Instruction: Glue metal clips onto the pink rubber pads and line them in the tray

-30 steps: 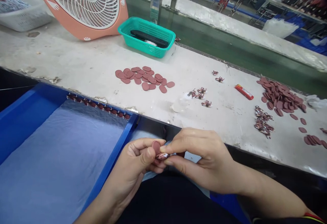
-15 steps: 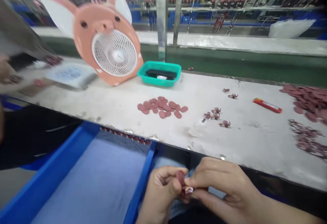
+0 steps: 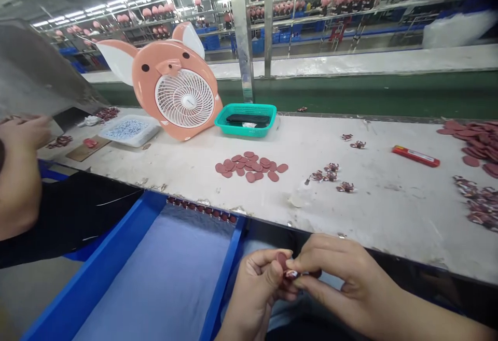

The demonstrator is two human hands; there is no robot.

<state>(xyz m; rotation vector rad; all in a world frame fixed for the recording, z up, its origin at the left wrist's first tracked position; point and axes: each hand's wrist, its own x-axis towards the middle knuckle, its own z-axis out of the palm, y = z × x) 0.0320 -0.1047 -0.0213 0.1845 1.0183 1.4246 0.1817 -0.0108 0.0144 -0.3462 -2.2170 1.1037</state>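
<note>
The left hand (image 3: 254, 294) and right hand (image 3: 344, 279) are closed in a pinch, their fingertips gripping a maroon oval disc (image 3: 282, 260) and a small patterned piece (image 3: 291, 274) together, just below the near edge of the tabletop (image 3: 389, 216). Beside them is a blue tray (image 3: 229, 263) lined with pale blue cloth (image 3: 151, 273). Matching discs (image 3: 249, 166) lie scattered farther out on the tabletop.

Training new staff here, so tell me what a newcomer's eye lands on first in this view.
The peach pig-shaped electric fan stands out first, at the far edge of the white workbench, just left of a teal plastic basket. Mid-bench lies a scatter of maroon oval discs. At the bottom of the view, the left hand and right hand hold one such disc and a small patterned piece.
</note>
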